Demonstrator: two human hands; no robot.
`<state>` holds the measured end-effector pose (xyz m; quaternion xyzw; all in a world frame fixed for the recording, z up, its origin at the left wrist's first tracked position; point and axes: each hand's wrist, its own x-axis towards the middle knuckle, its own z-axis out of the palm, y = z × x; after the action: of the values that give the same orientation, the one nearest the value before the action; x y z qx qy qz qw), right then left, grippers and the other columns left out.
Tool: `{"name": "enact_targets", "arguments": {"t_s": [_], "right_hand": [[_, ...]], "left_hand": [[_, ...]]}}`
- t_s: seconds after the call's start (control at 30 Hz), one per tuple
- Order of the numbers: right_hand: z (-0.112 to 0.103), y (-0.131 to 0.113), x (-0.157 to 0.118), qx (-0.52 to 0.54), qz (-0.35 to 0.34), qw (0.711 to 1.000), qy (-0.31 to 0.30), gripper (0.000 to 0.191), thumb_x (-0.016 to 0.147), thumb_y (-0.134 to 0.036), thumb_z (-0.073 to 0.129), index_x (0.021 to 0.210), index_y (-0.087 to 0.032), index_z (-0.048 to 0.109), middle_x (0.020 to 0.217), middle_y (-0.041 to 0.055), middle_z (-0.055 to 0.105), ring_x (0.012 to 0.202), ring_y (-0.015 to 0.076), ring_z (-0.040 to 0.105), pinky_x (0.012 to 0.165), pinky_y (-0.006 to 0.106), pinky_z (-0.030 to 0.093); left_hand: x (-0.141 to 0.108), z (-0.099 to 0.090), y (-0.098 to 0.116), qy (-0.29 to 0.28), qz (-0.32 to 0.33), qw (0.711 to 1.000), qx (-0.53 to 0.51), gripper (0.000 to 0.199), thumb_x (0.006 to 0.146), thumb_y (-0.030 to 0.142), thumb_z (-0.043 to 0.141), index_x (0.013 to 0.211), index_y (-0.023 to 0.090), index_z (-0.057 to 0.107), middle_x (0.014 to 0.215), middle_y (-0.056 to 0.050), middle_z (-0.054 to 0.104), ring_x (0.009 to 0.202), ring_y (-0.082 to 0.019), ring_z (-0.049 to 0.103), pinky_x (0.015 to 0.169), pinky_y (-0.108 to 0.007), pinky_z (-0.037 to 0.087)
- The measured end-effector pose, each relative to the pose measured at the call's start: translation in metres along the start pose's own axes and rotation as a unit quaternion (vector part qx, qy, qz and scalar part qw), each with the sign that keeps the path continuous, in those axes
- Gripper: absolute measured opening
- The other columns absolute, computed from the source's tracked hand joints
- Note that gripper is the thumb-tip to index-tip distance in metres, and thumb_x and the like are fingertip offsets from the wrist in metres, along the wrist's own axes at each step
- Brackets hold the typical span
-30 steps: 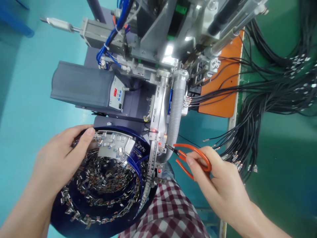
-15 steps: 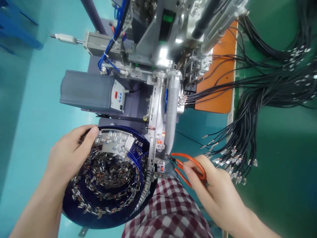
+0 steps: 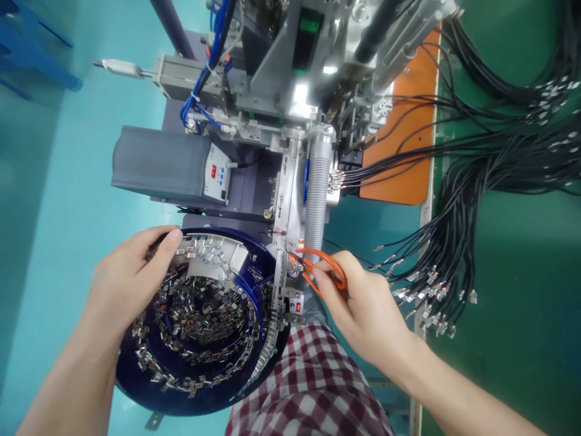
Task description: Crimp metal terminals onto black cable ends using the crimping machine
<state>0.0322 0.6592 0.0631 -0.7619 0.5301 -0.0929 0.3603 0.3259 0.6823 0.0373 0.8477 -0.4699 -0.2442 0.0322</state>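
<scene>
A dark blue feeder bowl [image 3: 149, 396] full of small metal terminals [image 3: 204, 312] lies at the lower left. On its upper left rim my left hand [image 3: 131, 272] is closed, thumb on top and the other fingers partly hidden. My right hand [image 3: 363, 303] grips orange-handled pliers [image 3: 333, 257], whose dark tips point left at the metal feed track [image 3: 280, 266] beside the bowl. The tips lie over a small red display on the track's side; whether they touch it I cannot tell. A line of terminals runs along the track from the bowl.
A grey ribbed hose [image 3: 316, 206] runs beside the track. Above stands the machine [image 3: 272, 85], with a grey control box [image 3: 163, 163] at its left. Bundles of black cables [image 3: 458, 230] with metal ends hang over the table at right, some crossing an orange board [image 3: 408, 169].
My right hand has moved left and up with the pliers, bringing their tips from beside the hose to the track. My left hand stays at the bowl's rim.
</scene>
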Motion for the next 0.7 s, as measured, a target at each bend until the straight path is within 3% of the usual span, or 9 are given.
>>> {"name": "enact_targets", "arguments": {"t_s": [0.47,0.7], "right_hand": [[0.0028,0.0015,0.0098,-0.06,-0.042,0.997,0.004,0.015,0.092,-0.021,0.043,0.078,-0.022,0.036,0.052,-0.0067,0.042,0.04,0.0097,0.036,0.043,0.022,0.028],[-0.003,0.0054,0.0032,-0.024,-0.005,1.0,-0.004,0.01,0.093,-0.023,0.042,0.083,-0.021,0.04,0.061,-0.0027,0.054,0.046,0.0113,0.045,0.047,0.023,0.033]], "left_hand": [[0.0007,0.0017,-0.0043,0.011,0.015,1.0,0.004,0.048,0.085,0.059,0.033,0.108,0.027,0.061,0.113,-0.005,0.065,0.107,-0.029,0.057,0.093,-0.046,0.042],[0.0021,0.0049,-0.0064,0.016,0.022,1.0,0.002,0.048,0.085,0.059,0.034,0.109,0.027,0.061,0.114,-0.005,0.065,0.108,-0.029,0.057,0.094,-0.046,0.043]]}}
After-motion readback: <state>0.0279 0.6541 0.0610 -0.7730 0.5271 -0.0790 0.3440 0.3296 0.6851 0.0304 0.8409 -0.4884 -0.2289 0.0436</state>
